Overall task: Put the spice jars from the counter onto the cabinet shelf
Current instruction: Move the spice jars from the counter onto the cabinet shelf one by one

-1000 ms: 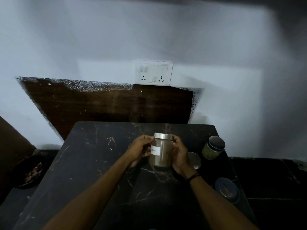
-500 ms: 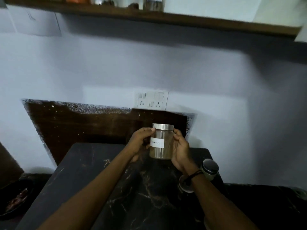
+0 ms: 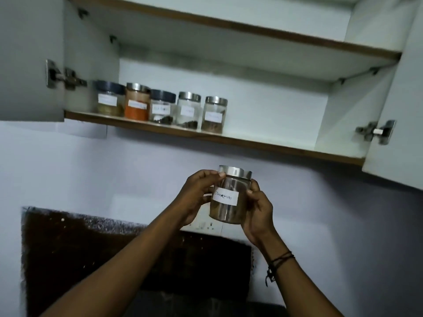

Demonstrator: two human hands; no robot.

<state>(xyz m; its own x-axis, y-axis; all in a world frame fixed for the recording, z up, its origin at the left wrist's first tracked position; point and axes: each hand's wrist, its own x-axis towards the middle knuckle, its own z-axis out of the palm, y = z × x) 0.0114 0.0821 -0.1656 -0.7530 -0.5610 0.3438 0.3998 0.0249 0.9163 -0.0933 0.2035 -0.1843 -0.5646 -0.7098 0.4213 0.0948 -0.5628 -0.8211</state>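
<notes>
Both hands hold one clear glass jar with a brushed steel lid (image 3: 230,195) upright in mid-air, below the front edge of the open cabinet's lower shelf (image 3: 263,145) and not touching it. The left hand (image 3: 196,197) curls round the jar's left side with its fingertips at the lid rim; the right hand (image 3: 258,211) wraps the right side and base, with dark thread bands (image 3: 280,261) at that wrist. A white paper label on the jar reads "Cinnamon" in handwriting; brown powder fills its lower part.

On the wood-edged white shelf stands a row of five labelled glass jars (image 3: 160,107) along the left half, close together: two with dark lids, three with steel lids, one holding orange-red powder (image 3: 136,102). Their labels are too blurred to read. To the right of the last jar the shelf surface lies bare up to the cabinet's side wall. White cabinet doors (image 3: 393,124) stand swung open on metal hinges at both sides. Behind the hands, a dark speckled stone backsplash (image 3: 91,255) with a rough top edge meets the pale painted wall.
</notes>
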